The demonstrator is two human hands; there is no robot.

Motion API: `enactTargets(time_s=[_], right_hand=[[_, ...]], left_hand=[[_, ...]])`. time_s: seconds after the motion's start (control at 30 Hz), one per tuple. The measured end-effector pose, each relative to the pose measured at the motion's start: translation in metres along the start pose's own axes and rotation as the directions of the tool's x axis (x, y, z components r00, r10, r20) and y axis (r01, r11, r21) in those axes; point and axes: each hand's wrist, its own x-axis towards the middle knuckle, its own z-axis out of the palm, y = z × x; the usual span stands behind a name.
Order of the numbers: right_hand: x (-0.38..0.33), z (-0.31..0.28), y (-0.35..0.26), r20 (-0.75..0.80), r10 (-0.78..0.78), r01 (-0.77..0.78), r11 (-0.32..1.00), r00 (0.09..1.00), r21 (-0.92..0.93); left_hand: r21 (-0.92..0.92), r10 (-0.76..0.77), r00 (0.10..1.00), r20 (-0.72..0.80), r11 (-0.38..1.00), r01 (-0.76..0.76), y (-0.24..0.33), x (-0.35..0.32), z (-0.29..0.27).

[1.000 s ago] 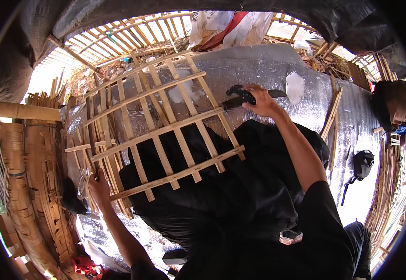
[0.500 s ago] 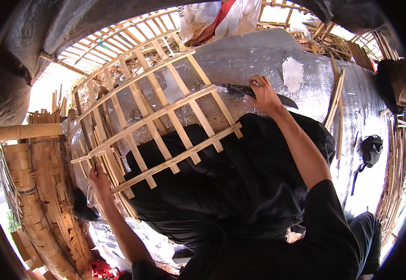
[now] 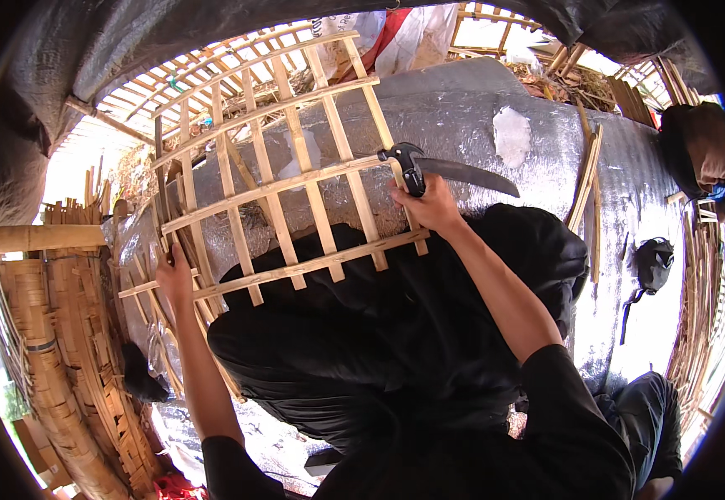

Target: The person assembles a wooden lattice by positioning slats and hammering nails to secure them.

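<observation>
A lattice of pale bamboo slats [image 3: 321, 187] stands tilted over my black-trousered lap. At its lower left edge my left hand [image 3: 175, 273] is closed around the outer slat. My right hand [image 3: 431, 204], beside the lattice's right edge, is closed on the black handle of a curved-bladed tool [image 3: 466, 175]. Its dark blade points right, and its hooked black end overlaps the right end of the middle crosspiece. Whether the blade has teeth cannot be made out. My fingers hide part of the handle.
Below me lies a shiny silver sheet [image 3: 454, 100]. Loose bamboo strips [image 3: 587, 183] lie on the right, near a small black pouch [image 3: 654, 265]. Woven bamboo [image 3: 41, 350] stands at the left, beside a thick pole [image 3: 37, 239]. A white and red sack [image 3: 416, 37] is at the back.
My right hand has moved left and nearer to me, turning the tool against the lattice's right edge. The lattice's far side has risen. My left hand has moved slightly farther away from me.
</observation>
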Motion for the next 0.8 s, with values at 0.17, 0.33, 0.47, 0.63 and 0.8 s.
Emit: enactTargets(time_s=[0.17, 0.33, 0.47, 0.63, 0.8], right_hand=[[0.001, 0.006, 0.007, -0.092, 0.033, -0.060, 0.948, 0.995, -0.314], [-0.009, -0.030, -0.018, -0.291, 0.199, -0.286, 0.912, 0.936, -0.294], [-0.010, -0.039, 0.025, -0.316, 0.157, -0.238, 0.941, 0.936, -0.239], [-0.020, -0.015, 0.018, -0.267, -0.005, -0.086, 0.940, 0.964, -0.329], [-0.021, 0.002, -0.020, -0.180, -0.036, -0.052, 0.887, 0.983, -0.459]], left_hand=[[0.116, 0.054, 0.996, -0.076, 0.992, -0.045, 0.004, 0.027, 0.031], [0.106, 0.105, 0.991, -0.085, 0.990, -0.096, -0.014, 0.026, 0.052], [0.101, 0.126, 0.989, -0.083, 0.988, -0.117, -0.011, 0.025, 0.062], [0.133, 0.090, 0.993, -0.070, 0.988, -0.081, -0.014, 0.026, 0.067], [0.115, 0.097, 0.989, -0.114, 0.990, -0.084, -0.022, 0.030, 0.069]])
